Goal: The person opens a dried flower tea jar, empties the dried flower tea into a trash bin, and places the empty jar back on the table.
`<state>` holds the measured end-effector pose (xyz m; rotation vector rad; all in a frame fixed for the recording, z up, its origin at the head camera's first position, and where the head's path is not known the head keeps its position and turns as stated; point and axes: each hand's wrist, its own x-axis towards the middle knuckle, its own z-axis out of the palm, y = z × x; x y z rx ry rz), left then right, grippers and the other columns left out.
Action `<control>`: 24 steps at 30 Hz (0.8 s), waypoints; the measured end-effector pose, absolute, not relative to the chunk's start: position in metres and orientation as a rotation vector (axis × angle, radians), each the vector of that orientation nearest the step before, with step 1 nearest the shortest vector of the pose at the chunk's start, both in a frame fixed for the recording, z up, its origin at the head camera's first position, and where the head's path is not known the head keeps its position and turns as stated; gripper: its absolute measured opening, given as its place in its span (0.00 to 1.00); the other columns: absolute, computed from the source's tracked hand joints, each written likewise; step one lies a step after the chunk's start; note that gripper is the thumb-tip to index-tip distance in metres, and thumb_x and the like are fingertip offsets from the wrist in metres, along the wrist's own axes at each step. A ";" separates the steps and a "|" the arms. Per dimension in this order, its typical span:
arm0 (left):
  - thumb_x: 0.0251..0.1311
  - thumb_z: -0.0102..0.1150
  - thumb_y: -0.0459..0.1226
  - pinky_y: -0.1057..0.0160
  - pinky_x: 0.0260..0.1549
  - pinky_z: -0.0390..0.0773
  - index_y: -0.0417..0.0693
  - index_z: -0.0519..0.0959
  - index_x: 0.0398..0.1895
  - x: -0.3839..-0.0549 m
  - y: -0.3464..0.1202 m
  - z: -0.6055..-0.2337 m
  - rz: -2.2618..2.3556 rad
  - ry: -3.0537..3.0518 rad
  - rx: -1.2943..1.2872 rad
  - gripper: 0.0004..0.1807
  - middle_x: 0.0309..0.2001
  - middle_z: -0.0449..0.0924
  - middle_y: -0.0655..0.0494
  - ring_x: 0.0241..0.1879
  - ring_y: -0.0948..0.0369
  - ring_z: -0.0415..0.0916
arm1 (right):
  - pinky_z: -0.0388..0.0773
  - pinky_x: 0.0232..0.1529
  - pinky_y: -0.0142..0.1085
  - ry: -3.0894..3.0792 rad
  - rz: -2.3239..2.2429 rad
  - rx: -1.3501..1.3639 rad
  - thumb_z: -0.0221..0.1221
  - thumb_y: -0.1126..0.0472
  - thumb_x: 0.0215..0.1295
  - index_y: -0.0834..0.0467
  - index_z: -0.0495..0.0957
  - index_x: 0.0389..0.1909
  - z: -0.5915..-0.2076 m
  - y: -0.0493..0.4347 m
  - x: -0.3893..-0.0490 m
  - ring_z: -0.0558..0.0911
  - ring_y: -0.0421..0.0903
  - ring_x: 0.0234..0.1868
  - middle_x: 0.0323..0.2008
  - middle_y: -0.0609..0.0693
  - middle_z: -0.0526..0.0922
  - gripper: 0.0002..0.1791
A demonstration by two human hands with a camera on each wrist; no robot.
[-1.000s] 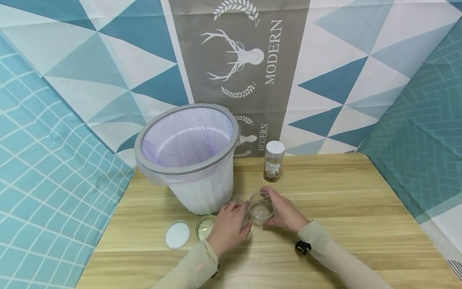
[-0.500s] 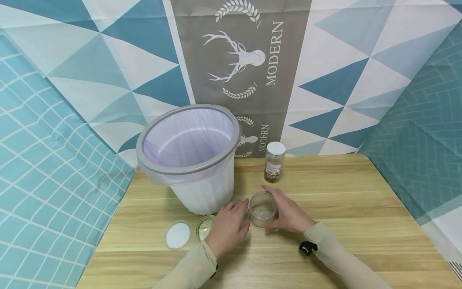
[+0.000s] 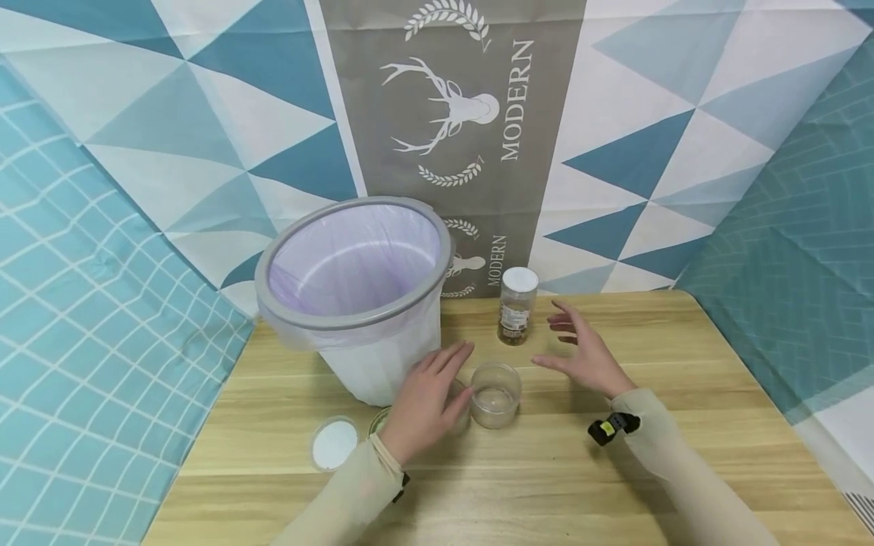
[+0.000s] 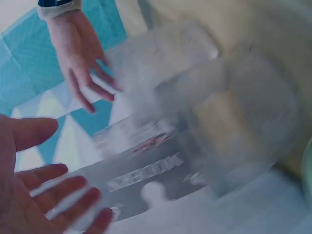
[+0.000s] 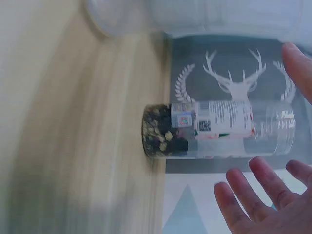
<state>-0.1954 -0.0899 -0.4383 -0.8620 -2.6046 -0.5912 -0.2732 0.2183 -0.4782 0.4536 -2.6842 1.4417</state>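
Observation:
My right hand [image 3: 583,353] is spread beside the clear jar [image 3: 517,307], thumb and fingers apart, with a gap between them and it. That labelled jar has a white lid; in the right wrist view dark and tan bits lie at the bottom of the jar [image 5: 165,131]. A round clear tub [image 3: 495,394] stands on the table between my hands. Another clear tub [image 3: 460,409] is partly hidden behind my left hand [image 3: 425,402]. In the left wrist view my left fingers [image 4: 73,195] are extended and apart from the tubs.
A white bin [image 3: 389,364] with a grey rim and purple liner stands at the back left. On its near side lie a round white-centred lid [image 3: 335,444] and a round greenish piece [image 3: 378,422], mostly covered by my left hand. Patterned sheets hang behind the table [image 3: 655,455].
My right hand has let go of the round clear tub and moved back and right to beside the jar. The left hand has lifted slightly and shifted back from the second tub.

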 end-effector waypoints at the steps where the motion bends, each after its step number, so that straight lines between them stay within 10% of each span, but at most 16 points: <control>1: 0.69 0.62 0.44 0.45 0.69 0.72 0.45 0.68 0.76 -0.195 -0.090 -0.432 -0.586 -2.563 -0.884 0.34 0.74 0.71 0.47 0.70 0.46 0.71 | 0.69 0.70 0.61 -2.683 1.457 0.432 0.76 0.52 0.58 0.55 0.47 0.83 -0.478 0.218 -0.278 0.71 0.65 0.71 0.71 0.65 0.69 0.60; 24: 0.71 0.62 0.44 0.48 0.72 0.69 0.48 0.60 0.81 -0.233 -0.066 -0.398 -0.562 -2.596 -0.960 0.39 0.79 0.63 0.51 0.75 0.51 0.65 | 0.60 0.76 0.63 -2.602 1.905 0.281 0.73 0.59 0.61 0.56 0.45 0.82 -0.495 0.179 -0.359 0.59 0.67 0.78 0.77 0.64 0.59 0.57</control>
